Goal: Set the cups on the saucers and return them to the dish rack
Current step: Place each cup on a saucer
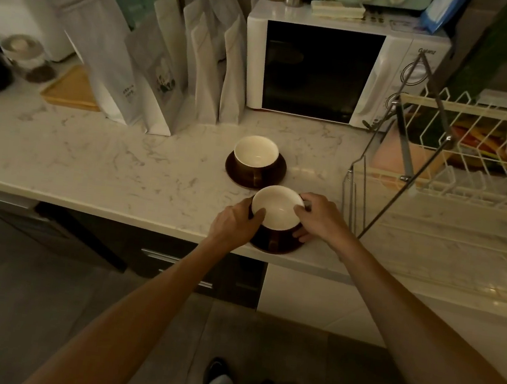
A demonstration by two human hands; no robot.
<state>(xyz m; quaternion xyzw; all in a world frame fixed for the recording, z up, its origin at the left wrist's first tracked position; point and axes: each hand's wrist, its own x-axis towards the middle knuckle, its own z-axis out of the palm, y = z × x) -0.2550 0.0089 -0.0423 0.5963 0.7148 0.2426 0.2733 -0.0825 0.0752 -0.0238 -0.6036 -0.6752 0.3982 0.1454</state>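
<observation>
Both hands (235,221) (319,217) clasping near cup (277,207), second cup (256,152) just behind, dish rack (459,166) rightward

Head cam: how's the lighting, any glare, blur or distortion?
Head view: dim and warm overall, floor and lower cabinets nearly black; mild glare on the counter by the rack; wide-angle bowing at the edges, counter edge curves; background bags soft. The near cup between left hand and right hand reads clearly.
</observation>
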